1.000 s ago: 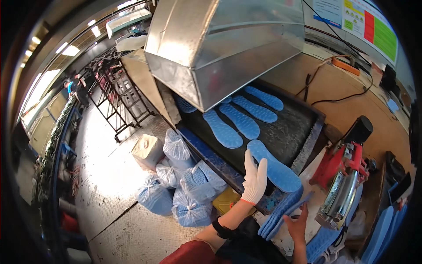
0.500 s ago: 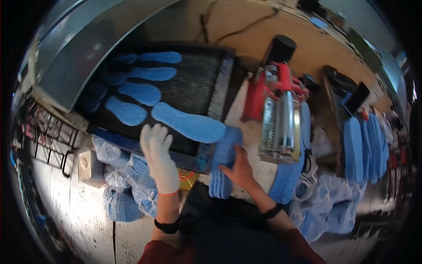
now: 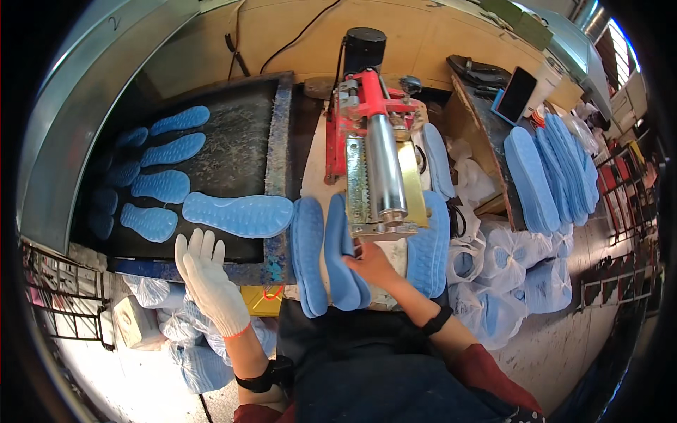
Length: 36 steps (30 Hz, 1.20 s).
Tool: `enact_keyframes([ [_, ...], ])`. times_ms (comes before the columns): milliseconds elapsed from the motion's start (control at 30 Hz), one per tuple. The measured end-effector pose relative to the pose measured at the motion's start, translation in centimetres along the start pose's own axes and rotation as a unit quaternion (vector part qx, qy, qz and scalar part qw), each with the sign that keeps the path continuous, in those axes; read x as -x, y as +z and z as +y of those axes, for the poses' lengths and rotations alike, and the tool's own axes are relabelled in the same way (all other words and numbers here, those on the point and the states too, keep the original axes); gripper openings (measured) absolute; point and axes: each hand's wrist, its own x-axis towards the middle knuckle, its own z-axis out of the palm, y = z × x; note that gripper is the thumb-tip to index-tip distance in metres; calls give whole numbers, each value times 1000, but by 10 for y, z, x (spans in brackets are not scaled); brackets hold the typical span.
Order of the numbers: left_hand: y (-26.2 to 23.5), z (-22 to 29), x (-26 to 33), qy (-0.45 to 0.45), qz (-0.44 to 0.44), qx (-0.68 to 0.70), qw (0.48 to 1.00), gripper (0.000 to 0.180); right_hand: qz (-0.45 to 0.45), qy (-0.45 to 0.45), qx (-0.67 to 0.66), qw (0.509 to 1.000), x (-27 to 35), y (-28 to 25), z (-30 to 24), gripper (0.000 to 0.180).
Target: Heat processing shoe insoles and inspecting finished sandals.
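Observation:
Near the black conveyor belt's front edge is my left hand, in a white knit glove, palm up with the fingers stretched out and nothing in them. A single blue insole lies just beyond it, its wide end reaching over the belt's right border. My bare right hand grips a couple of blue insoles at their right edge; they stand tilted and slightly fanned. Beside them on the left is a stack of blue insoles. Part of my right fingers is hidden behind the held insoles.
A red press-like machine with a metal roller stands just beyond my right hand. More insoles lie to its right. At the right, a shelf holds upright insoles and a phone. Bagged insoles sit below.
The view has swung to the right. My right hand has parted a couple of insoles from the stack, moving them to its right. My left hand stays by the belt edge, its palm now turned up.

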Motion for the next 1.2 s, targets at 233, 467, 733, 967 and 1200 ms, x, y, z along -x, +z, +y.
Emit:
enact_keyframes([
  [233, 10, 10, 3, 7, -23, -9, 1000, 60, 78, -64, 102, 990, -8, 3, 18, 35],
  [467, 10, 18, 2, 2, 14, -43, 999, 56, 169, -94, 321, 927, 19, -19, 32, 49],
  [733, 25, 16, 10, 19, -60, -23, 998, 55, 150, -62, 382, 910, -1, -31, 36, 32],
  [967, 33, 27, 11, 4, -61, -9, 998, 54, 335, -6, 78, 939, 34, -142, 14, 42],
  [1200, 94, 13, 26, -102, -223, 57, 968, 55, 350, -209, 343, 846, 20, -182, -55, 46],
])
